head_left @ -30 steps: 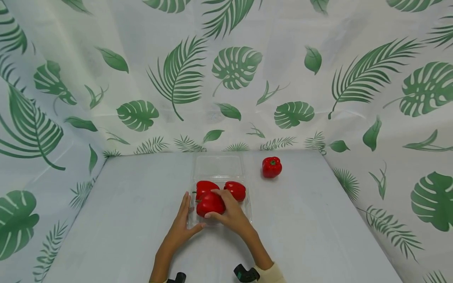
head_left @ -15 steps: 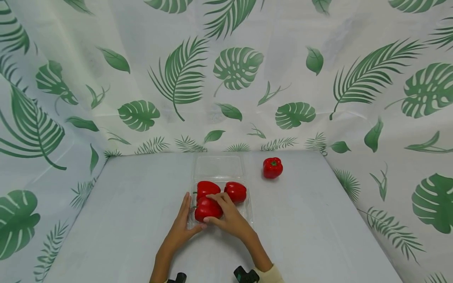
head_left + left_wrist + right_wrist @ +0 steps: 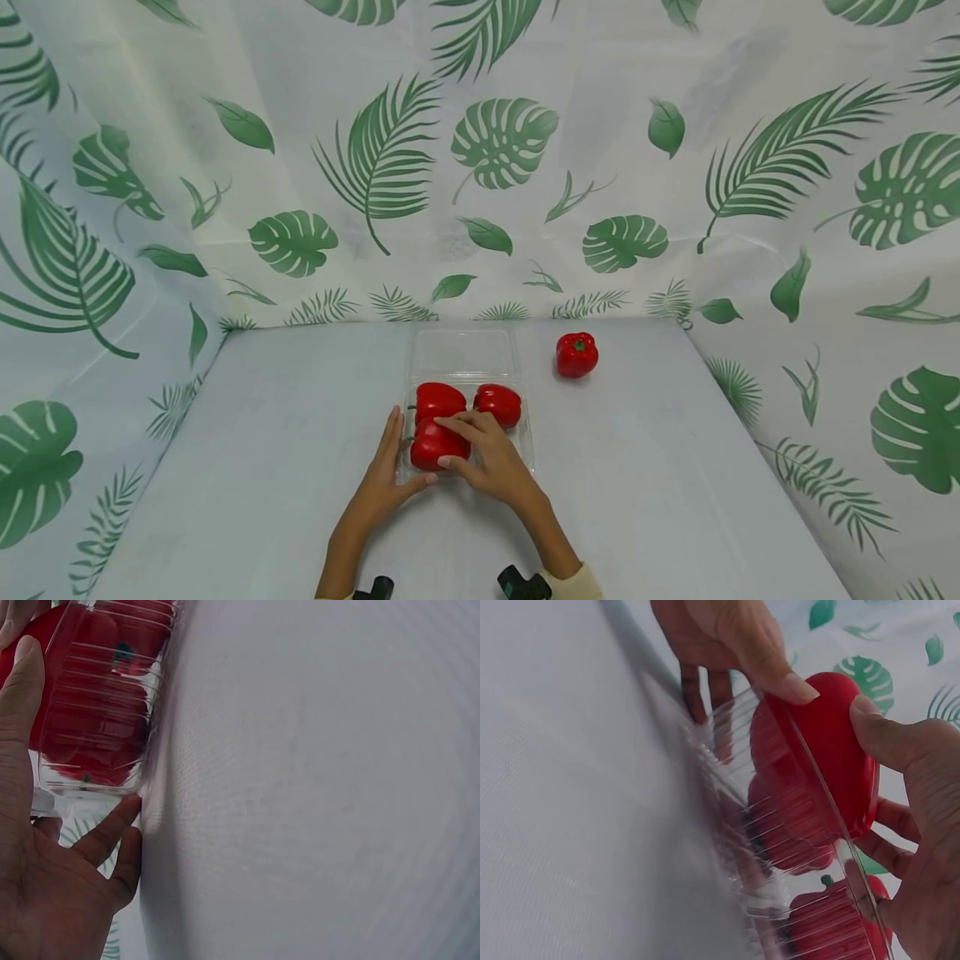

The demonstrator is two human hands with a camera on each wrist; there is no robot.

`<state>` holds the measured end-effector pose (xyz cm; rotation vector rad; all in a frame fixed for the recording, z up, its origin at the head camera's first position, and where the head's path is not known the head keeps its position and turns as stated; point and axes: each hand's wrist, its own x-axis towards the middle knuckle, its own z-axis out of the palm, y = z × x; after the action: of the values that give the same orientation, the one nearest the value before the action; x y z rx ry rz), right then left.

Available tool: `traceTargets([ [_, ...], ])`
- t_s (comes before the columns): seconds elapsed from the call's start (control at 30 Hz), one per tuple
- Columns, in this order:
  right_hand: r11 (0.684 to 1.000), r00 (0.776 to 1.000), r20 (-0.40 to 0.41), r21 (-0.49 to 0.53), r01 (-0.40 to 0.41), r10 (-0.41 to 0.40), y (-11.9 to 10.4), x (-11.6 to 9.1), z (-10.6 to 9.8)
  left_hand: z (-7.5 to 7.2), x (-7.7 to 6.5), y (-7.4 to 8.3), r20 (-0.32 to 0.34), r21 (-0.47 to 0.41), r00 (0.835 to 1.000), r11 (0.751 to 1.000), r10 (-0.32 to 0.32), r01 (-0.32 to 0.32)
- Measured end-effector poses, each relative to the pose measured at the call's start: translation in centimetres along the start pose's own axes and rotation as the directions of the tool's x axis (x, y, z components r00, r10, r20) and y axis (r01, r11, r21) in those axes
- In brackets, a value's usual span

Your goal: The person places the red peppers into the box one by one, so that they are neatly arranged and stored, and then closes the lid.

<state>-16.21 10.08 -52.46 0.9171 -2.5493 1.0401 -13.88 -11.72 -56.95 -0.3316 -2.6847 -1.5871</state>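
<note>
red pepper (image 3: pixel 438 447) at near left of the clear plastic container (image 3: pixel 523 442), right hand (image 3: pixel 495 463) grasping it between thumb and fingers. left hand (image 3: pixel 382 483) rests against the container's near left corner, fingers extended along the side wall. second pepper (image 3: pixel 440 400) and third pepper (image 3: pixel 500 405) lie behind; fourth pepper (image 3: pixel 577 357) upright on table (image 3: pixel 660 475), right of the folded-back lid (image 3: pixel 462 352).

Clear plastic container (image 3: pixel 528 437) with ribbed walls, its lid (image 3: pixel 462 354) open — laid back at the far side. Inside, glossy red bell peppers on their sides: near-left pepper (image 3: pixel 432 448), green stem leftward; far-left pepper (image 3: pixel 440 399), likewise — and far-right pepper (image 3: pixel 499 403).
</note>
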Motion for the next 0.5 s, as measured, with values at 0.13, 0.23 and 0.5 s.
traceTargets([
  [0.13,0.999,1.0,-0.016,-0.048,0.022,-0.023,0.1,0.2,0.2,-0.2,0.1,-0.1,-0.001,0.011,1.0,1.0,-0.003,0.003],
  [0.23,0.994,1.0,0.008,-0.108,0.017,-0.016,0.1,0.2,0.5,-0.2,0.2,-0.1,-0.004,0.01,1.0,1.0,-0.006,0.006],
  [0.5,0.977,1.0,0.009,-0.213,0.022,-0.02,0.6,-0.2,1.5,0.1,0.1,-0.2,-0.001,-0.006,1.0,1.0,-0.012,0.012],
])
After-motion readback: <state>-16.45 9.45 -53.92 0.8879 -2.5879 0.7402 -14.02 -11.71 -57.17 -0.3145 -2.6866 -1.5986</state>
